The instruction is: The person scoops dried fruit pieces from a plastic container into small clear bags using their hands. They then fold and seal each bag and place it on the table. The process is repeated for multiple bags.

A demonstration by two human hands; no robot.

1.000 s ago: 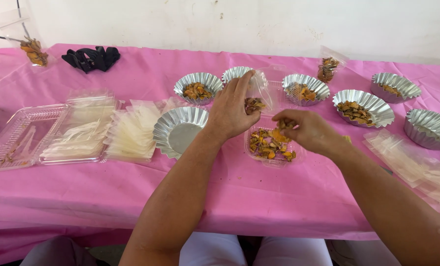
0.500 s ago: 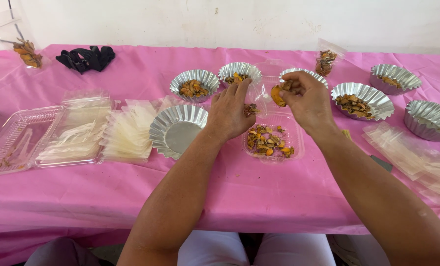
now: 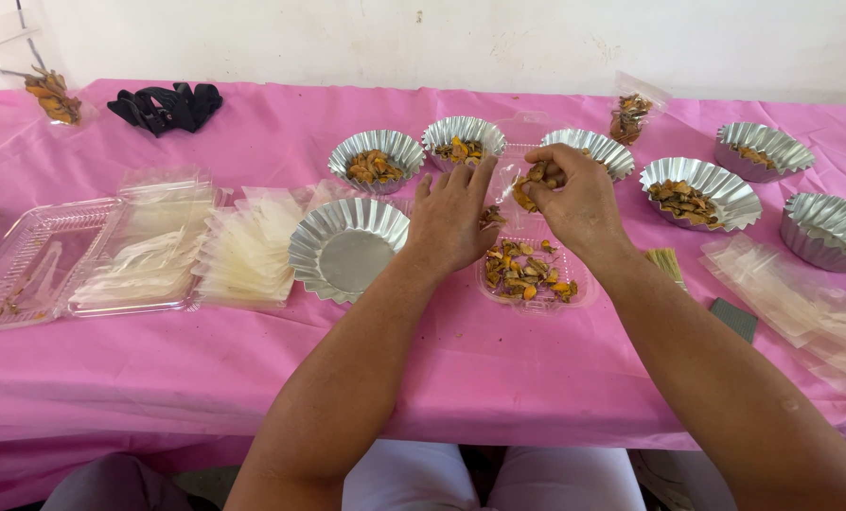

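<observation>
Pink tablecloth [image 3: 253, 369] covers the whole table, wall beyond at the far edge; both bare forearms reach in from the near side and converge at centre. Left hand [image 3: 453, 220] lies palm down, fingers loosely spread and pointing far, thumb side pinching the mouth of a small clear bag [image 3: 505, 180] with a few pieces already inside. Right hand [image 3: 574, 194] is raised just right of it, knuckles up, fingers curled tight around a pinch of orange-brown dried pieces [image 3: 535, 180] held at the bag's opening. Directly near of both hands, a shallow clear tray [image 3: 529, 271] holds a loose heap of the same pieces. Left of the left hand, touching distance, an empty fluted foil cup [image 3: 347, 248]; further left, stacks of clear bags [image 3: 248, 248] and a clear hinged container [image 3: 35, 260]. Far row: foil cups with pieces [image 3: 376, 161] run left to right; a filled packet [image 3: 629, 114] stands behind them; black cloth [image 3: 167, 104] far left.
</observation>
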